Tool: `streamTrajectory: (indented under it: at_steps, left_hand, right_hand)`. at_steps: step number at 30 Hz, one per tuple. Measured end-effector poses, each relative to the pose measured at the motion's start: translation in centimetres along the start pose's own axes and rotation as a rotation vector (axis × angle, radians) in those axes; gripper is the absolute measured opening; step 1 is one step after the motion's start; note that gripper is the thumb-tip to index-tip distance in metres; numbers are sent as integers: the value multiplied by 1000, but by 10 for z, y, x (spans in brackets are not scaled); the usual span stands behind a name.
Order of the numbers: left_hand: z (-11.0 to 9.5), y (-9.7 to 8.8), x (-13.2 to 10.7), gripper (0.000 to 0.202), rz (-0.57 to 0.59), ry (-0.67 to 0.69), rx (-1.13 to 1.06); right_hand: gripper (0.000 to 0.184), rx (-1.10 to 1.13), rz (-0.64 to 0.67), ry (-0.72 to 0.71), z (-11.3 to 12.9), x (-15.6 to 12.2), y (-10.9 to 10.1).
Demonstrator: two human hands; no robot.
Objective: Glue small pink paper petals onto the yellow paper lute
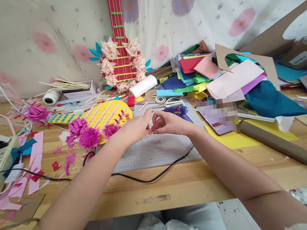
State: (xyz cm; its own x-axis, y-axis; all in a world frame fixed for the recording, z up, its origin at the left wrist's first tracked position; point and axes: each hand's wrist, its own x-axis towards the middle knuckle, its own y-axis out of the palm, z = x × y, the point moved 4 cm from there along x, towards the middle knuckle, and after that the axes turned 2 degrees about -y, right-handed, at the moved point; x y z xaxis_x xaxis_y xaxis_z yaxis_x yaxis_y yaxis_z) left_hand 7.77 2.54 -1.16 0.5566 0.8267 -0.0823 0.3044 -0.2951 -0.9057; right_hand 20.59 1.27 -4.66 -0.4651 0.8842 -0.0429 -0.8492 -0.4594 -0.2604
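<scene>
I see the left hand (135, 127) and right hand (169, 122) meet fingertip to fingertip above the cutting mat (153, 152), both pinched on a small pink paper piece (150, 130) lying directly between them, equally near both.

We see a desk (182, 184) of pale matt wood, scuffed near its front edge. On it lies a grey matt cutting mat (154, 153), matt coloured paper sheets (235, 78), crinkled magenta paper flowers (88, 137) and a glossy blue plastic glue gun (177, 111).

Magenta paper flowers (89, 137), yellow board (109, 114), red paper guitar (122, 63), blue glue gun (178, 111).
</scene>
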Motion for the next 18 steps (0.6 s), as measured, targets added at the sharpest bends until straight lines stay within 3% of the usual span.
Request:
streamTrajectory:
  at_steps: [13,16,18]
  left_hand:
    - [5,-5,0,57,-10,-24,-44]
    - [10,-17,-3,58,-18,1,-104]
    - [21,-33,-5,57,-86,10,-149]
  right_hand:
    - [23,-126,-139,-6,-9,12,-1]
    - [25,-50,-182,22,-13,13,-4]
    - [28,35,-207,53,-16,14,-6]
